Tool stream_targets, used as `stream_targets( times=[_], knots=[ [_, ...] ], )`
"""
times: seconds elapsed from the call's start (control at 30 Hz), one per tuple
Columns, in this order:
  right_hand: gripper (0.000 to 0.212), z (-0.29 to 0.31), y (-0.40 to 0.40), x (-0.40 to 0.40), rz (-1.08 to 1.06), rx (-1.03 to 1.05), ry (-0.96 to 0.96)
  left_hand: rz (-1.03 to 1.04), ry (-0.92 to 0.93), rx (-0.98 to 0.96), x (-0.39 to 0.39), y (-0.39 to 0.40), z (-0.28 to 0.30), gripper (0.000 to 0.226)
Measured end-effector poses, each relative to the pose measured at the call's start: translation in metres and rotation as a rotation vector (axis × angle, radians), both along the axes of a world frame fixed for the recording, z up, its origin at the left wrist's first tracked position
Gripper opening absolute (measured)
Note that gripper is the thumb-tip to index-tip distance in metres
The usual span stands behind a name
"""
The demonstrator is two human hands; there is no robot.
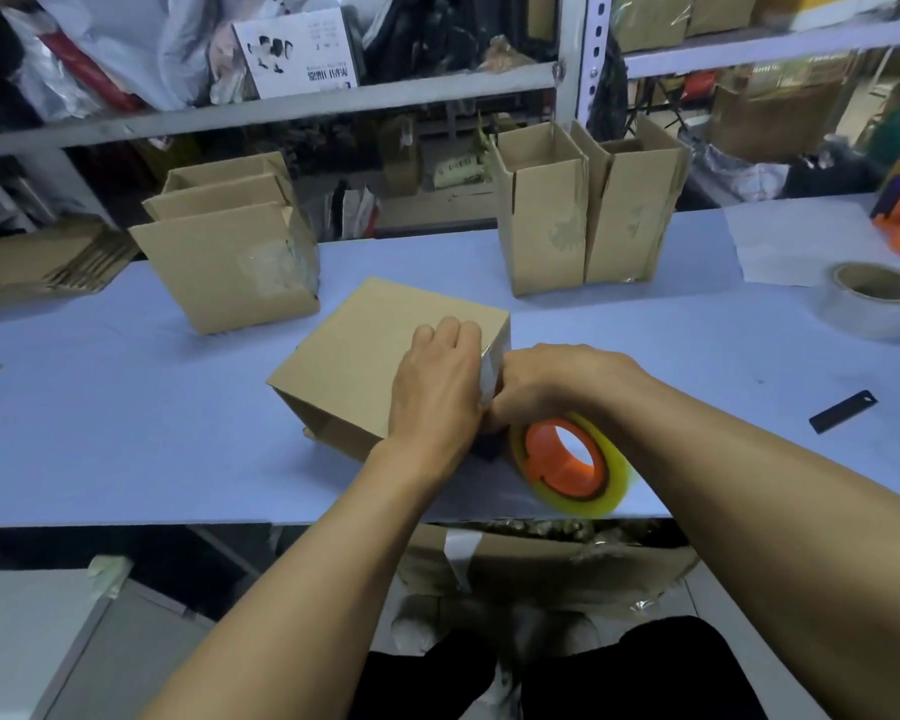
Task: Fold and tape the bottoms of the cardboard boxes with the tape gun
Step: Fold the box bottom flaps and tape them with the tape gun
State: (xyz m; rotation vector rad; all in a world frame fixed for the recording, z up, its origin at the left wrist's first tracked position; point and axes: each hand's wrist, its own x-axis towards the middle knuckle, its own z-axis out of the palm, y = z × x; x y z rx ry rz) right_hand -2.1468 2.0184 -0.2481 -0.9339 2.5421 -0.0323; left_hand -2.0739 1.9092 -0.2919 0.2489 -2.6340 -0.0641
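Here we are at the pale blue table (pixel 126 407), and the cardboard box (pixel 375 356) sits dead centre, tipped onto its side, its open end facing seven o'clock and its long axis running from seven o'clock up to one o'clock. Our left hand (pixel 435 387) lies flat on the box's near right edge, fingers straight, pressing a strip of clear tape (pixel 489 379) down over the corner. Our right hand (pixel 546 381) is wrapped tight around the tape gun (pixel 567 462), clamped on its handle just beside the box at four o'clock; the orange spool and yellowish roll face us, the gun's nose pointing toward eleven o'clock, into the box's side.

Off at ten o'clock, a cluster of taped boxes (pixel 230 262) leans together. At one o'clock, two upright boxes (pixel 588 215) stand touching, mouths open to the top. Far right at three o'clock, a spare tape roll (pixel 874 298) lies flat, with a sheet of white paper (pixel 801 241) beyond it. A black cutter (pixel 842 411) rests well apart at four o'clock.
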Motion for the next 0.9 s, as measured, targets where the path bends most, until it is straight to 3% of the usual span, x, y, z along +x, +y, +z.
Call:
stream_targets(
  times=[0.1,0.23,0.37,0.5,0.63,0.73,0.9],
  knots=[
    [0.067,-0.001,-0.002,0.001,-0.026,-0.008,-0.035,0.016,-0.023,0.026,0.002,-0.003,0.000,0.030],
    [0.038,0.004,0.012,0.009,-0.068,-0.005,-0.047,0.037,-0.051,0.038,0.002,-0.004,-0.001,0.028],
    [0.046,0.009,0.046,0.011,-0.137,0.089,0.080,0.059,-0.091,0.072,0.003,-0.004,-0.002,0.028],
    [0.033,0.006,0.075,0.005,-0.245,-0.091,0.199,0.054,-0.143,-0.032,0.005,-0.002,0.000,0.033],
    [0.066,-0.011,0.082,0.007,-0.209,-0.207,0.323,0.106,-0.218,-0.134,0.014,-0.001,0.001,0.049],
    [0.068,-0.033,0.079,0.013,-0.135,-0.205,0.439,0.078,-0.306,-0.094,0.023,-0.008,0.003,0.065],
    [0.081,-0.052,0.068,0.024,-0.149,-0.198,0.443,-0.047,-0.342,-0.066,0.048,-0.042,0.007,0.086]
  ],
)
